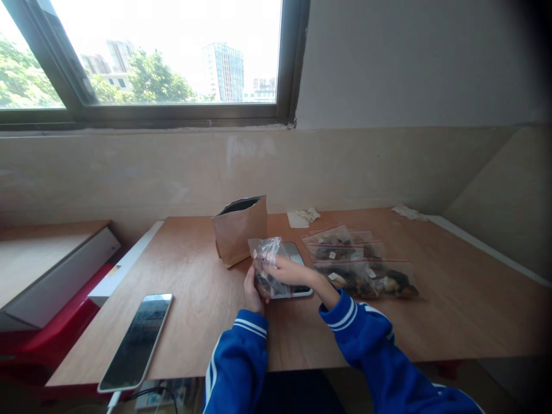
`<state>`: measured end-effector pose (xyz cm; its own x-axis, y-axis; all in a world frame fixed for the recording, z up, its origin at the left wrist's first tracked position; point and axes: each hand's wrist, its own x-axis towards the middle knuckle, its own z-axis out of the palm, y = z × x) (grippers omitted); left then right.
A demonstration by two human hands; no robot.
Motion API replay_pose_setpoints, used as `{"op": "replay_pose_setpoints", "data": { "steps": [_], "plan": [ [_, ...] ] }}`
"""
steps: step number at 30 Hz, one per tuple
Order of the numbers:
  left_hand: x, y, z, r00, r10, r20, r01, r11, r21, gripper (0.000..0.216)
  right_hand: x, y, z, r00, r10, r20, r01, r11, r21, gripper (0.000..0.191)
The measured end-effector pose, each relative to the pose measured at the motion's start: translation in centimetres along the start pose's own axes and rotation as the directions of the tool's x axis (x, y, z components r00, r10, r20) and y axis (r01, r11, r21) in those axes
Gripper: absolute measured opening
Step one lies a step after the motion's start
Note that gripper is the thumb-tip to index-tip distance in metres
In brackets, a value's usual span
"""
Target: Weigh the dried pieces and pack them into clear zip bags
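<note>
My left hand (253,289) is wrapped round the lower left side of a clear plastic bag (268,282) with dark and brown pieces in it. My right hand (288,270) comes in from the right, its fingers closed at the bag's upper part; the film covers some fingertips, and I cannot tell whether they are inside. Just behind the bag, partly hidden by it and my right hand, lies a flat white device like a kitchen scale (294,250). A brown kraft paper pouch (240,231) stands upright with its top open, behind and left of my hands.
Several filled zip bags (357,270) with red seals lie overlapped on the right. A phone (137,339) with a cable lies at the table's (194,322) left front. White paper (297,219) and crumpled tissue (409,213) lie at the back. A red stool (56,330) stands left.
</note>
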<state>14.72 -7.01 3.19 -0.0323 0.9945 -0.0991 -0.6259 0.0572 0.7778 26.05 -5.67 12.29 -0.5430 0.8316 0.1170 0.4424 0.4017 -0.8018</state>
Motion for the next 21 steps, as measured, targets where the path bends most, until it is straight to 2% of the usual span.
{"op": "replay_pose_setpoints", "data": {
  "steps": [5, 8, 11, 14, 17, 21],
  "plan": [
    [0.3, 0.5, -0.2, 0.995, -0.069, -0.073, 0.064, 0.996, -0.065, 0.04, 0.0, 0.4, 0.0, 0.997, -0.069, 0.042, 0.072, 0.996, -0.05, 0.022],
    [0.7, 0.8, -0.5, 0.991, -0.106, -0.079, 0.089, 0.978, -0.191, 0.036, -0.2, 0.7, 0.0, 0.987, -0.149, 0.059, 0.152, 0.987, -0.052, 0.043],
    [0.8, 1.0, -0.6, 0.991, -0.12, -0.053, 0.103, 0.961, -0.258, 0.035, -0.4, 0.7, 0.1, 0.979, -0.16, 0.123, 0.174, 0.978, -0.114, 0.06],
    [0.7, 0.9, -0.5, 0.987, -0.159, -0.031, 0.145, 0.954, -0.264, 0.036, -0.4, 0.6, 0.3, 0.982, -0.107, 0.157, 0.134, 0.976, -0.17, 0.049],
    [0.6, 0.9, -0.2, 0.979, -0.205, -0.007, 0.196, 0.944, -0.268, 0.035, -0.2, 0.8, 0.7, 0.992, -0.076, 0.105, 0.098, 0.967, -0.234, 0.034],
    [0.4, 1.1, 0.1, 0.976, -0.215, -0.035, 0.194, 0.932, -0.305, 0.026, 0.3, 1.7, 1.7, 0.985, -0.174, 0.002, 0.167, 0.943, -0.289, 0.026]
  ]
}}
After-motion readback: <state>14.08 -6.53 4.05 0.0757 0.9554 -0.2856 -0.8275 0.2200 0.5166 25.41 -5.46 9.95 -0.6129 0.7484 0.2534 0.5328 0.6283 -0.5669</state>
